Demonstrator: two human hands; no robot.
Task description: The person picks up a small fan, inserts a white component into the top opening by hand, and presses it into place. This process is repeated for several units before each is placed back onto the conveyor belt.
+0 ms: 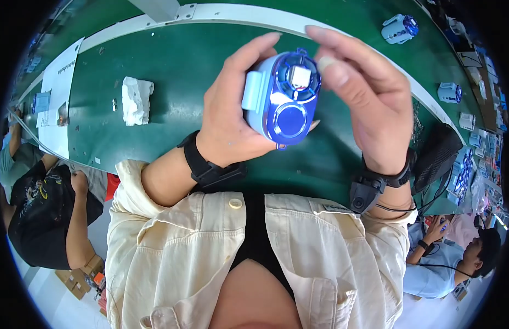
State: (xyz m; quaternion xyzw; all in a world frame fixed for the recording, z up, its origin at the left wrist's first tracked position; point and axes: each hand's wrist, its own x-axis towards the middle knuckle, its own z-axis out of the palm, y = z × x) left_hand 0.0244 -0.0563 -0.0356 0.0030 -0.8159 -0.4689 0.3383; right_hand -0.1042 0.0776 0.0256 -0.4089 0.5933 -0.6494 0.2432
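Note:
A blue plastic device (291, 118) with a light-blue body stands in front of my chest, above the green table. Its shiny dark-blue face has a round ring and, higher up, a round opening with spokes and a white square in the middle. My left hand (224, 104) is closed round its left side and lower end, next to a light-blue clip-like part. Beside the upper right of the device, my right hand (378, 101) has its fingers stretched out and apart. The right thumb is close to the spoked opening; whether it touches I cannot tell.
Crumpled white paper (137, 100) lies on the green table (177, 60) at left, near a white printed sheet (58, 104). A white rail (238, 12) curves behind. Similar blue devices (400, 29) stand at far right. A black mesh pouch (436, 159) lies beside my right wrist. People work on both sides.

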